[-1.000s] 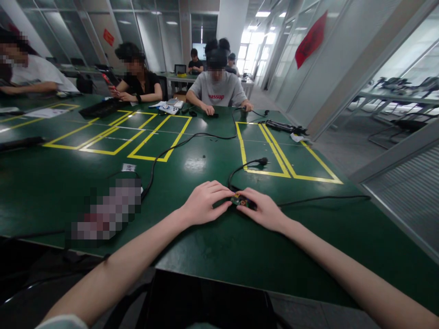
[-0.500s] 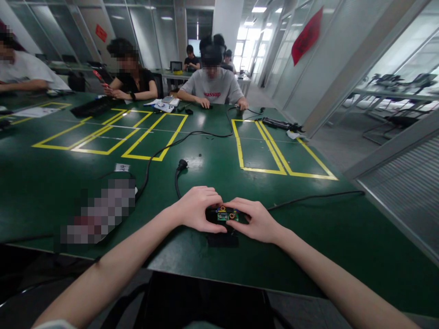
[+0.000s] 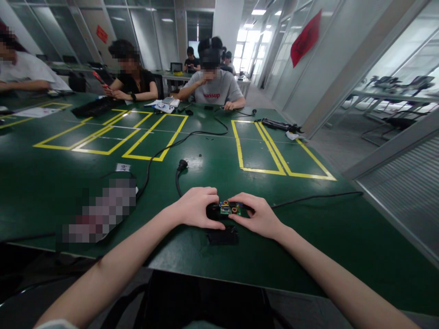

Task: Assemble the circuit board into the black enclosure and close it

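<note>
Head view: left hand (image 3: 196,209), right hand (image 3: 259,215) clasp one circuit board (image 3: 230,209); one cover (image 3: 222,236) nearby.

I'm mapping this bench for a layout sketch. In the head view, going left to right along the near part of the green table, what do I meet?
white label → left hand → circuit board, gripped from both sides → right hand → black cable running off to the right

Bare left hand (image 3: 197,208), bare right hand (image 3: 261,217), uncovered forearms (image 3: 132,256), pale left sleeve (image 3: 55,324)
</note>
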Motion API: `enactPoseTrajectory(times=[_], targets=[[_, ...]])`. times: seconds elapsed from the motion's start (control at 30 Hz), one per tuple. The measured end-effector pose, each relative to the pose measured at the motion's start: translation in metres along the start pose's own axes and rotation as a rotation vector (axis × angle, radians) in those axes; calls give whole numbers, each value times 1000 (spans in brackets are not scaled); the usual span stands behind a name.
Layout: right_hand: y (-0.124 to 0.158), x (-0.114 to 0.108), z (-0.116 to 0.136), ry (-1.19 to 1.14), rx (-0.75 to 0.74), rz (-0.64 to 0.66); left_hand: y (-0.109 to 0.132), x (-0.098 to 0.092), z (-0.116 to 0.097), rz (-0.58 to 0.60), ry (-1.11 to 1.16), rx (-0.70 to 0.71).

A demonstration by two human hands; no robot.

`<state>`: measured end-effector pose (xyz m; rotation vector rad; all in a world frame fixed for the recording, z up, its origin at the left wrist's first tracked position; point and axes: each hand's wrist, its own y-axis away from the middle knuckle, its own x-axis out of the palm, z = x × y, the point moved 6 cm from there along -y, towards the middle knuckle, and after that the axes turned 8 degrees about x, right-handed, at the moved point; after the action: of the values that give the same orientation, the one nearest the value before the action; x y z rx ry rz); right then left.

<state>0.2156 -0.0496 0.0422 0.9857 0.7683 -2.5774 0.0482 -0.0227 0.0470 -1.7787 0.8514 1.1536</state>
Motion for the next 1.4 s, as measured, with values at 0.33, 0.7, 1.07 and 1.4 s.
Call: enactPoseTrajectory(times=[0.33, 0.7, 1.07, 1.4], targets=[[3, 11, -7, -58, -15, 8, -1, -3, 1, -22, -64, -33], [0, 14, -20, -17, 40, 13, -1, -6, 1, -46, 1, -6], [-1, 13, -8, -43, 39, 0, 1, -5, 5, 1, -1, -57], [-1, 18, -7, 45, 44, 1, 0, -7, 0, -27, 42, -27]])
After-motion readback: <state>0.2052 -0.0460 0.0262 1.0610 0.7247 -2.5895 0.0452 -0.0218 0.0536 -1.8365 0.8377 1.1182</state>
